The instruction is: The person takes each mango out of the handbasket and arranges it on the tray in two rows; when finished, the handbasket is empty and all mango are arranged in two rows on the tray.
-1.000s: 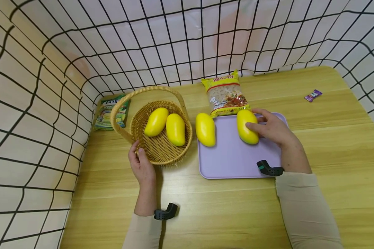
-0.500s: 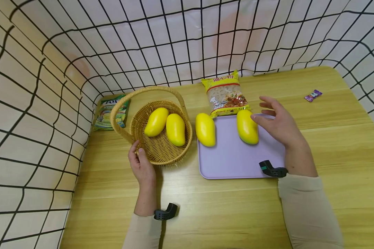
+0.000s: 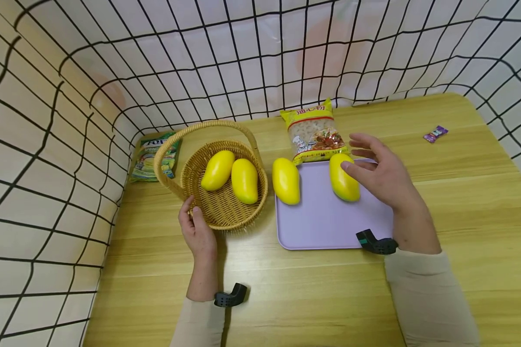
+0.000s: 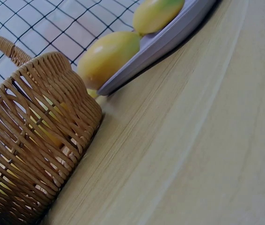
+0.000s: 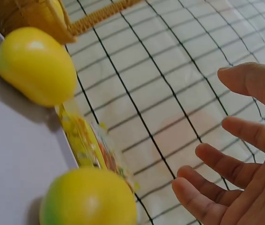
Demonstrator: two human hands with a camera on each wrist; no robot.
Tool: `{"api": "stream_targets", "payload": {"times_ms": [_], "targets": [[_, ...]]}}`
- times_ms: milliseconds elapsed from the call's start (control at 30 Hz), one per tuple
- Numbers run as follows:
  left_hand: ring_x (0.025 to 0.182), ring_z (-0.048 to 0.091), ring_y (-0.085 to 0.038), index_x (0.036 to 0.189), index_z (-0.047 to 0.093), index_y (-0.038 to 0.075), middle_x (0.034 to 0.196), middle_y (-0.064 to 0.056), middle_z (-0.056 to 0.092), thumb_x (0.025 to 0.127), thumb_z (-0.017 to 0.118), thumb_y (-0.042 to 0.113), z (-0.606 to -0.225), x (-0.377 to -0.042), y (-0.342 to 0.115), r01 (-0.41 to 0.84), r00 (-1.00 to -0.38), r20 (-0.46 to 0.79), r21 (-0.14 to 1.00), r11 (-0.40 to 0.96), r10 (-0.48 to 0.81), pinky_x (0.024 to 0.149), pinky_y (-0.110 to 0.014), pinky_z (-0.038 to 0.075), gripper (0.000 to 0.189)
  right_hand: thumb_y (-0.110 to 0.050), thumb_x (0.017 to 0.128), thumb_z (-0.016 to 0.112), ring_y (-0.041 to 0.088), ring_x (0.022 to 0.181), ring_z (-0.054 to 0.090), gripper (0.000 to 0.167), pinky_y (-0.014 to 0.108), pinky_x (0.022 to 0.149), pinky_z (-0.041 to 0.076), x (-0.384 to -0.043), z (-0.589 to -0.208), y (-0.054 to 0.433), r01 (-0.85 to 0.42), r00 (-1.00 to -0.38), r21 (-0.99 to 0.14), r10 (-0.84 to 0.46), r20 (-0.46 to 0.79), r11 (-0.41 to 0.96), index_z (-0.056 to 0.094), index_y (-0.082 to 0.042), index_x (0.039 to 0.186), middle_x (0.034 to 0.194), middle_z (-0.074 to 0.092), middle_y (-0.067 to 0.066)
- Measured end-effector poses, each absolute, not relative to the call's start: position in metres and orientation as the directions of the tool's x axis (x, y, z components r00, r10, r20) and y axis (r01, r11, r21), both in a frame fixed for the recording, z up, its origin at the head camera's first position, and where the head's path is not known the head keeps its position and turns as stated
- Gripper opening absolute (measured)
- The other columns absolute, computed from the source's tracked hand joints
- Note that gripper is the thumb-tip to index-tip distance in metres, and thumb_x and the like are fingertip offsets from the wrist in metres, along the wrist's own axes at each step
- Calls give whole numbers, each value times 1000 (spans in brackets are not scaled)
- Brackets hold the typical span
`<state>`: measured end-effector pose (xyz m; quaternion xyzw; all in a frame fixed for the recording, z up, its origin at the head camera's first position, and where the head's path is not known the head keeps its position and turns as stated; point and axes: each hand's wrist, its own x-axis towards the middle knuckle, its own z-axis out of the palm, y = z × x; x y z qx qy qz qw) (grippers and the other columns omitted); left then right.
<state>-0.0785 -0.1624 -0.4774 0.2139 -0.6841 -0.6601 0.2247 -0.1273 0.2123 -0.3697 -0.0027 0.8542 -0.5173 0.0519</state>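
Note:
In the head view, my left hand (image 3: 197, 229) rests at the near left side of a round wicker basket (image 3: 232, 225), its fingertips right at the rim near the handle's foot. Two yellow mangoes lie inside, one left (image 3: 218, 170) and one right (image 3: 245, 181). My right hand (image 3: 384, 173) hovers with spread fingers above a mango (image 3: 344, 185) on the lilac tray (image 3: 325, 226); its thumb overlaps this fruit in the head view. The right wrist view shows that hand (image 5: 238, 173) holding nothing. Another mango (image 3: 286, 181) lies across the tray's left edge. The left wrist view hides most of the left hand.
Behind the tray leans a yellow-topped bag of pasta (image 3: 316, 132). A green packet (image 3: 156, 156) lies behind the basket at left, and a small purple wrapped sweet (image 3: 435, 134) sits far right. Black wire mesh (image 3: 282, 62) borders the wooden table (image 3: 286, 299).
My right hand has let go of the right-hand mango on the tray, lifted away to the right, then shifted slightly back left above it. The left hand and basket have stayed put.

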Motion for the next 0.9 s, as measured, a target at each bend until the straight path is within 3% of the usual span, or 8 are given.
{"api": "stream_targets", "payload": {"times_ms": [100,233,433,633,900], "targets": [[134,48,-23,140,55,16,149,-4,47,107,42,20,-477,-78,-163,3,-806,26,999,40,-592,101,-26,41,35,-26,97,70,29,136,49,63,47,114,42,-124,-368,200,-10,-994,-889,-99,-40,459,43,-24,154,154,46,7],[134,48,-23,139,56,16,149,-4,48,107,43,19,-476,-78,-163,1,-802,28,999,46,-596,101,-24,41,35,-22,96,72,30,135,49,60,52,114,41,-121,-368,182,-89,-985,-894,-174,13,438,48,-18,150,153,48,8],[134,48,-22,139,56,16,149,-4,48,107,43,20,-475,-78,-162,-5,-800,27,999,52,-599,101,-25,42,35,-24,94,73,36,134,51,60,55,114,41,-116,-372,154,-124,-956,-901,-294,-3,415,49,-19,149,151,49,10],[134,48,-24,139,55,14,149,-4,47,107,43,19,-475,-79,-162,4,-801,32,999,47,-597,100,-25,42,35,-19,92,76,36,131,53,61,52,111,45,-114,-383,127,-215,-917,-885,-397,37,413,50,-12,147,147,50,12],[133,49,-24,139,56,14,148,-4,49,106,43,19,-477,-80,-162,5,-797,36,999,52,-604,99,-23,41,35,-36,94,73,33,133,54,65,51,109,47,-112,-392,95,-231,-890,-867,-456,5,441,47,-21,151,153,47,4]]}}
